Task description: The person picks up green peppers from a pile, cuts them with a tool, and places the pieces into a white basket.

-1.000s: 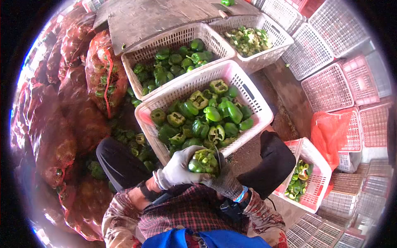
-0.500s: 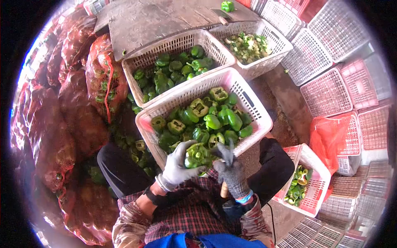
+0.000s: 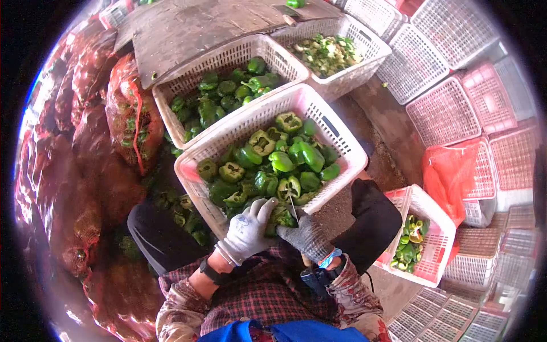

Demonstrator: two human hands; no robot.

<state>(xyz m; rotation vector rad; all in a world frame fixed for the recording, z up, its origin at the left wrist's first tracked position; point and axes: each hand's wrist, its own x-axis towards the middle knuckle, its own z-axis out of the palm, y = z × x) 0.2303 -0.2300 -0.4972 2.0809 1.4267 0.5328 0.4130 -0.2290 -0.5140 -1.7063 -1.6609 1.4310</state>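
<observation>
My left hand (image 3: 249, 229), in a white glove, is wrapped round a green pepper (image 3: 280, 220) at the near edge of a white crate (image 3: 342, 142). On the pepper's right side, my right hand (image 3: 308, 236), in a grey glove, holds a knife (image 3: 293, 208). Its blade points up past the pepper and the wooden handle shows partly below the glove. Green peppers (image 3: 308, 156), several with their tops cut out, fill much of the crate beyond my hands.
Behind stand a crate (image 3: 165, 117) of whole peppers and another (image 3: 376, 54) of pepper scraps. Red mesh sacks (image 3: 102, 188) are piled left. A crate (image 3: 441, 251) with pepper pieces is at right, near stacked crates (image 3: 450, 108) and a red bag (image 3: 450, 171).
The view has shifted, so the crates appear further left and higher. My right hand has come closer to the pepper, and the knife blade, blurred before, now shows beside it.
</observation>
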